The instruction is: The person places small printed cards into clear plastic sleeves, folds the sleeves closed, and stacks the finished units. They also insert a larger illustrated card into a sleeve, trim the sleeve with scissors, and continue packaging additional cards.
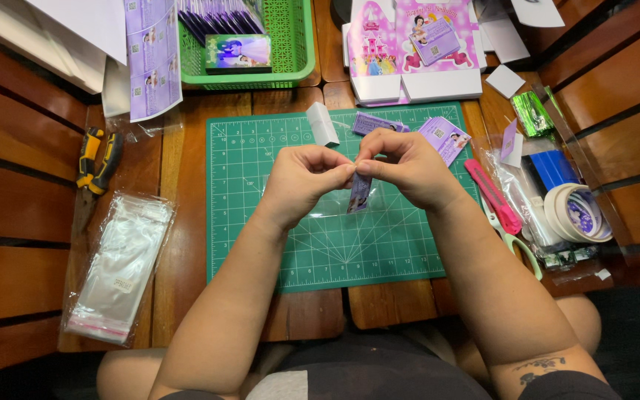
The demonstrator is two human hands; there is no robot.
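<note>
My left hand (pixel 301 181) and my right hand (pixel 407 167) meet fingertip to fingertip above the green cutting mat (pixel 261 244). Between them they pinch the top of a small purple printed packet (pixel 358 194), which hangs down in a clear sleeve. More purple printed cards (pixel 444 135) lie on the mat's far right corner, and one purple strip (pixel 374 123) lies just beyond my right hand. A small folded white piece (pixel 322 124) rests on the mat's far edge.
A green basket (pixel 294 52) of purple packets stands at the back. Pink printed box sheets (pixel 412 48) lie beside it. Clear bags (pixel 120 267) and yellow-handled pliers (pixel 96 159) lie left. Pink-handled scissors (pixel 499 207), tape rolls (pixel 575 213) and a blue item (pixel 553 169) are right.
</note>
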